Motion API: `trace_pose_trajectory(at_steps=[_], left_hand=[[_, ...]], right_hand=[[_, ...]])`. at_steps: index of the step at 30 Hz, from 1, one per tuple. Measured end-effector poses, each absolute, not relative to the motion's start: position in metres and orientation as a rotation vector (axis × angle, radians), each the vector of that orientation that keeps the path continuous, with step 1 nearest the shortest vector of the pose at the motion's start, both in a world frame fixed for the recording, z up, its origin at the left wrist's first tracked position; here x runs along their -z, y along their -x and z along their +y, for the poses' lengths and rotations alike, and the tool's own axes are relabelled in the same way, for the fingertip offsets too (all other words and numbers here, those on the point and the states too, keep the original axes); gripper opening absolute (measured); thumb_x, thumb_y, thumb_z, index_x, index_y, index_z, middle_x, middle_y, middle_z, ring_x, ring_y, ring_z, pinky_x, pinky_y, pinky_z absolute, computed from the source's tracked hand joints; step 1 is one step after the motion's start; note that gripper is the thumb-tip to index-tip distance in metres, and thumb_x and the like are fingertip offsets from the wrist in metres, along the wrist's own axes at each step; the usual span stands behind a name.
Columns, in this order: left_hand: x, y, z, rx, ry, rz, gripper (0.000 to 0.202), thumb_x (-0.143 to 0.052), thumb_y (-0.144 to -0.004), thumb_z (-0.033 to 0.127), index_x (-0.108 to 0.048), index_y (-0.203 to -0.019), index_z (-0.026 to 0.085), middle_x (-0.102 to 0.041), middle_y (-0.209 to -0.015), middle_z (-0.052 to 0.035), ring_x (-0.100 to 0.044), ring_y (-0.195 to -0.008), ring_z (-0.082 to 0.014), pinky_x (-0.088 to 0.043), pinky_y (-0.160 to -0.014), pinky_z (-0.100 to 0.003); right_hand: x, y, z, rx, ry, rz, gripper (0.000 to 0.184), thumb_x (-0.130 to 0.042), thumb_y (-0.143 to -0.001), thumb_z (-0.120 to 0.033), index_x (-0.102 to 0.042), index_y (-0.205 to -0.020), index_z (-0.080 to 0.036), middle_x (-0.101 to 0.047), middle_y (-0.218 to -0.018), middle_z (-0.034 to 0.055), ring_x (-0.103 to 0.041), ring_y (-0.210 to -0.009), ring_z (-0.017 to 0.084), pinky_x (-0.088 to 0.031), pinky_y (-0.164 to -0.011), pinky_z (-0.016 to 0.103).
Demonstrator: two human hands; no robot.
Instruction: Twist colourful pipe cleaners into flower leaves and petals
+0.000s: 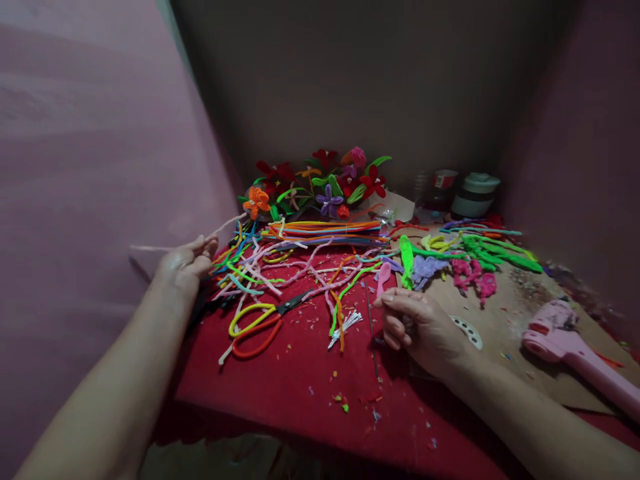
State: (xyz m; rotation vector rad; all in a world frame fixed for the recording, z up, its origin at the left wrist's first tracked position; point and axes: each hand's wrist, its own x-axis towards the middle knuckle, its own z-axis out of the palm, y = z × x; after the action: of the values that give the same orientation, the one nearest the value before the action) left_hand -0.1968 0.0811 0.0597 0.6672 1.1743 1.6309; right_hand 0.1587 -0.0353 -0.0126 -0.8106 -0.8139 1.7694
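Plainly, the left hand (187,261) pinches a pale pink pipe cleaner (230,223) near its middle. The strand runs crosswise, one end out past the table's left edge, the other rising toward the heap of coloured pipe cleaners (300,263). The right hand (417,320) rests well apart on the red cloth (310,373), fingers curled, perhaps on a thin dark wire (371,327); I cannot tell. Scissors (255,327) lie between the hands. At the back stand lidded jars (475,193) — contents hidden.

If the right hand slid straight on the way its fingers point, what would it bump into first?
Probably the thin dark wire lying just left of the right hand, then the white tuft beyond it. Depth is hard to judge here.
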Motion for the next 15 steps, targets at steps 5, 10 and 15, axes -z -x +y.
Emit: trace_pose_trajectory(at_steps=[5,10,15], left_hand=[[-0.048,0.159,0.061,-1.508,-0.657,1.194,0.024,-0.033,-0.085,0.001,-0.055,-0.079,0.008,-0.063,-0.069,-0.0077,-0.06,-0.056,-0.0077,-0.049,-0.048,-0.013],[-0.035,0.114,0.057,-1.044,-1.386,1.381,0.02,-0.069,-0.06,0.012,-0.066,-0.08,0.011,-0.064,-0.07,-0.0056,-0.052,-0.047,-0.0089,-0.037,-0.037,-0.016],[-0.008,0.089,0.078,-0.722,-2.251,1.526,0.03,-0.069,-0.054,0.015,-0.068,-0.084,0.02,-0.063,-0.085,-0.0036,-0.056,-0.071,-0.0156,-0.043,-0.063,-0.023]], right_hand=[[0.017,-0.16,-0.035,-1.775,0.803,-0.806,0.011,-0.059,-0.071,-0.025,-0.06,-0.069,-0.014,-0.039,-0.034,-0.0068,-0.027,-0.03,0.005,-0.029,-0.036,0.021],[0.017,-0.16,-0.035,-1.772,0.807,-0.823,0.011,-0.059,-0.071,-0.025,-0.06,-0.07,-0.014,-0.04,-0.035,-0.0069,-0.027,-0.03,0.005,-0.029,-0.037,0.021],[0.016,-0.16,-0.036,-1.766,0.821,-0.843,0.012,-0.06,-0.07,-0.026,-0.059,-0.069,-0.014,-0.04,-0.035,-0.007,-0.028,-0.03,0.004,-0.029,-0.037,0.021]])
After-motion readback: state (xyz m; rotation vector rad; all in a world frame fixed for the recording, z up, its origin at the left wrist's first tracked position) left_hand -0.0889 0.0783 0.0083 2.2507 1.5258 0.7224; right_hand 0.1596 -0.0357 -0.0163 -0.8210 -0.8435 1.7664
